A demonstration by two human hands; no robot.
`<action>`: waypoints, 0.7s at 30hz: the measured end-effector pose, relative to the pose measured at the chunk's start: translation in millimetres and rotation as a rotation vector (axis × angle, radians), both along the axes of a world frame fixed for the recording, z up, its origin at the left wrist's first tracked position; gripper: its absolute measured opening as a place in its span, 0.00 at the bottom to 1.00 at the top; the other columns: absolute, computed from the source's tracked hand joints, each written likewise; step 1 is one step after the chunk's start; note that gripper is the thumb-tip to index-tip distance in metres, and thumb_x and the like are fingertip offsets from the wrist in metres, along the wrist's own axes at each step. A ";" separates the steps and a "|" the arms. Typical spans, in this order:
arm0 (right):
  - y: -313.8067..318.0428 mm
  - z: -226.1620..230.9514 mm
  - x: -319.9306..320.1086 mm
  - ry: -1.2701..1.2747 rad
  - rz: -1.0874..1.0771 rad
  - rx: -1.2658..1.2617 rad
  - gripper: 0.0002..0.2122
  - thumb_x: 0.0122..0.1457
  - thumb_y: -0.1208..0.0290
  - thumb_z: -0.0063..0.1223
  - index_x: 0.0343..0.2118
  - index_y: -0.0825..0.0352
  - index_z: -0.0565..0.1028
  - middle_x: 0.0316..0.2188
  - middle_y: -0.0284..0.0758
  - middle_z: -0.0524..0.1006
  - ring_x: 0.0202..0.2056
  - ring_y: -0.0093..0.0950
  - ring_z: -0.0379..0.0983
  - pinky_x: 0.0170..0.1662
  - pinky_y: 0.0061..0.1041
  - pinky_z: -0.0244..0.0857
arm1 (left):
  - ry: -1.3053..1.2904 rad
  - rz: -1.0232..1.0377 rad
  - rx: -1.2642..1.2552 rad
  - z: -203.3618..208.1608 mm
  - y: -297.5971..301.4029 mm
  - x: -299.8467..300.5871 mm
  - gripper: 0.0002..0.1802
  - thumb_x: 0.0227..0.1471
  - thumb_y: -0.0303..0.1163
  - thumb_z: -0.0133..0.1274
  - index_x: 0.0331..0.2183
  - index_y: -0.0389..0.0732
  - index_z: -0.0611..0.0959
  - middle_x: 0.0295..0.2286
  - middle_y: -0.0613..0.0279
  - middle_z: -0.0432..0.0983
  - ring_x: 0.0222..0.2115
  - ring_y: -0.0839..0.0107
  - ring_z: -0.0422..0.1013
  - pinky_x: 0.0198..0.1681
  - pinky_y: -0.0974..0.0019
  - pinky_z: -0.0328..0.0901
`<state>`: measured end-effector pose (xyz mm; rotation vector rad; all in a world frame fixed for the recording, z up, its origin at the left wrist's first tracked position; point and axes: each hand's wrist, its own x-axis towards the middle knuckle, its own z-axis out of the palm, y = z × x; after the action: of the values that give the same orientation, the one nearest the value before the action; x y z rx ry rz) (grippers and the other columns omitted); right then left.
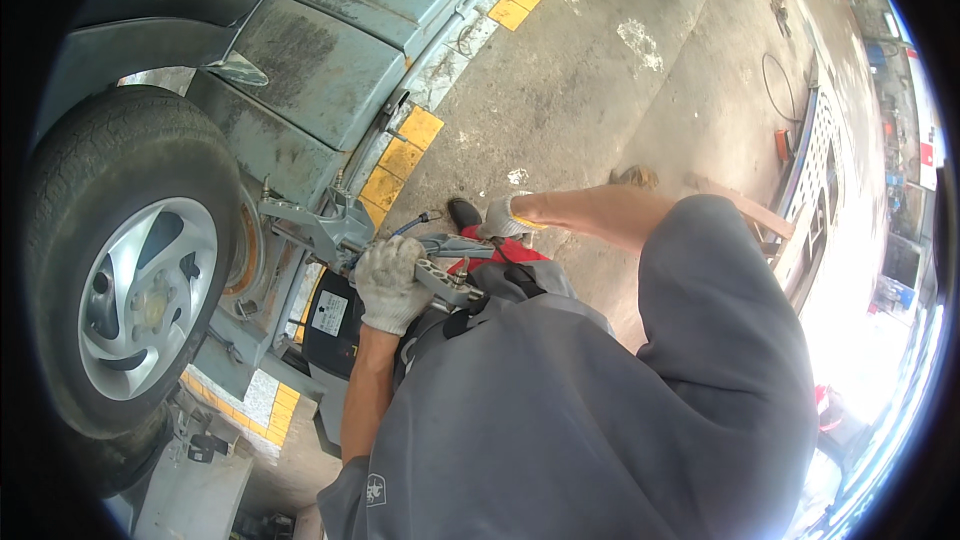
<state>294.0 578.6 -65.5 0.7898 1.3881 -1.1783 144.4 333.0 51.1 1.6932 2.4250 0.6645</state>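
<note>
My left hand (393, 280), in a whitish knit glove, is closed around a grey metal wheel clamp (452, 285) in front of my body. The clamp has arms with holes and upright pins; one claw end (335, 225) extends toward the car wheel (150, 305), apart from its rim as far as I can see. My right hand (503, 217), gloved too, is curled at the clamp's far side, its fingertips partly hidden. A black box with a white label (328, 312) hangs beside my left hand. A blue cord with a hook (415, 223) sticks out between the hands.
The dark car stands at the left, its wheel over a round turning plate (250, 250) on a grey-green metal ramp (320, 70). Yellow and white edging (403, 160) borders the ramp. Concrete floor (590, 70) spreads right, with a perforated metal frame (815, 170) and a wooden stand (745, 205).
</note>
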 end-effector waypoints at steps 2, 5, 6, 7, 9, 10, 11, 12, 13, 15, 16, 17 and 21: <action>-3.4 -9.0 -0.2 -0.064 -0.059 -0.034 0.20 0.67 0.48 0.61 0.33 0.63 0.81 0.23 0.33 0.73 0.23 0.28 0.71 0.23 0.38 0.71 | 0.052 0.000 0.072 -2.1 0.7 0.1 0.15 0.43 0.39 0.69 0.34 0.52 0.81 0.34 0.65 0.82 0.36 0.57 0.79 0.42 0.52 0.71; -5.8 -26.8 7.3 -0.124 -0.132 -0.077 0.20 0.69 0.47 0.59 0.33 0.62 0.81 0.23 0.32 0.72 0.24 0.27 0.71 0.25 0.39 0.73 | 0.030 -0.003 0.005 -4.2 1.9 0.8 0.15 0.44 0.39 0.68 0.35 0.52 0.81 0.34 0.65 0.81 0.36 0.58 0.79 0.42 0.52 0.71; -6.5 -32.6 10.1 -0.136 -0.152 -0.088 0.20 0.70 0.47 0.59 0.33 0.61 0.81 0.23 0.32 0.72 0.24 0.27 0.71 0.26 0.39 0.73 | 0.028 -0.008 0.011 -4.3 1.8 1.1 0.15 0.44 0.40 0.69 0.35 0.52 0.81 0.34 0.65 0.81 0.36 0.58 0.79 0.42 0.52 0.71; -8.1 -37.8 11.3 -0.144 -0.162 -0.096 0.20 0.70 0.46 0.58 0.33 0.60 0.82 0.23 0.32 0.72 0.24 0.27 0.71 0.27 0.40 0.73 | 0.018 -0.008 0.007 -4.1 1.8 1.3 0.15 0.44 0.40 0.69 0.34 0.52 0.81 0.34 0.65 0.81 0.36 0.58 0.79 0.43 0.52 0.71; -10.2 -44.0 10.8 -0.165 -0.184 -0.116 0.20 0.72 0.45 0.57 0.33 0.59 0.82 0.23 0.31 0.71 0.25 0.26 0.71 0.28 0.40 0.74 | 0.012 -0.002 0.012 -2.8 1.7 1.8 0.16 0.43 0.40 0.69 0.34 0.52 0.81 0.34 0.65 0.81 0.37 0.57 0.79 0.43 0.52 0.72; -11.4 -43.4 10.8 -0.169 -0.193 -0.125 0.20 0.72 0.45 0.56 0.33 0.58 0.82 0.23 0.31 0.71 0.26 0.26 0.71 0.29 0.41 0.75 | 0.015 0.003 0.025 -1.8 2.1 1.9 0.16 0.43 0.41 0.69 0.34 0.52 0.80 0.34 0.65 0.81 0.37 0.57 0.79 0.42 0.52 0.72; -11.1 -40.9 9.0 -0.171 -0.202 -0.132 0.20 0.73 0.45 0.55 0.33 0.58 0.82 0.23 0.30 0.71 0.26 0.26 0.72 0.30 0.41 0.75 | 0.013 0.009 0.024 -0.9 3.2 1.6 0.16 0.43 0.41 0.70 0.33 0.52 0.80 0.33 0.65 0.81 0.37 0.57 0.79 0.42 0.52 0.72; -11.4 -35.0 9.3 -0.164 -0.215 -0.131 0.21 0.73 0.44 0.55 0.33 0.57 0.82 0.22 0.30 0.70 0.26 0.25 0.72 0.30 0.41 0.75 | 0.003 0.001 0.010 0.7 3.8 1.2 0.17 0.42 0.40 0.70 0.34 0.52 0.80 0.33 0.64 0.80 0.37 0.56 0.79 0.42 0.51 0.71; -11.4 -26.2 10.1 -0.151 -0.237 -0.098 0.21 0.74 0.44 0.54 0.33 0.57 0.82 0.22 0.30 0.70 0.27 0.25 0.72 0.31 0.42 0.76 | -0.010 -0.002 -0.010 2.1 5.2 0.6 0.19 0.41 0.40 0.71 0.34 0.52 0.79 0.33 0.64 0.79 0.36 0.56 0.78 0.41 0.50 0.70; -10.5 0.5 18.4 -0.085 -0.305 -0.069 0.25 0.72 0.39 0.55 0.39 0.60 0.84 0.20 0.29 0.68 0.22 0.26 0.71 0.30 0.42 0.76 | -0.039 -0.020 -0.062 5.0 8.2 -2.6 0.20 0.41 0.39 0.72 0.35 0.53 0.79 0.33 0.63 0.78 0.36 0.55 0.78 0.40 0.49 0.70; -8.9 17.2 21.9 -0.062 -0.352 -0.052 0.26 0.72 0.38 0.56 0.41 0.61 0.85 0.20 0.29 0.68 0.22 0.27 0.72 0.30 0.43 0.76 | -0.051 -0.029 -0.095 6.5 10.0 -4.1 0.19 0.41 0.39 0.73 0.34 0.52 0.79 0.33 0.63 0.78 0.36 0.54 0.78 0.40 0.49 0.70; -7.4 34.3 22.9 -0.040 -0.394 -0.048 0.27 0.71 0.37 0.56 0.43 0.63 0.85 0.20 0.30 0.69 0.21 0.28 0.72 0.31 0.45 0.76 | -0.073 -0.023 -0.154 9.7 9.1 -5.2 0.19 0.41 0.39 0.73 0.34 0.52 0.79 0.33 0.63 0.78 0.36 0.54 0.78 0.40 0.49 0.70; -28.8 103.3 24.7 0.515 -0.388 0.503 0.34 0.75 0.35 0.47 0.52 0.69 0.83 0.39 0.51 0.87 0.41 0.34 0.88 0.48 0.35 0.79 | -0.101 -0.032 -0.182 15.3 11.4 -8.2 0.19 0.42 0.38 0.72 0.35 0.51 0.80 0.33 0.62 0.79 0.36 0.53 0.80 0.40 0.48 0.72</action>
<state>318.7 549.8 37.9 1.2023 2.0707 -1.4117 136.2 344.4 66.4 1.5851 2.3070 0.4955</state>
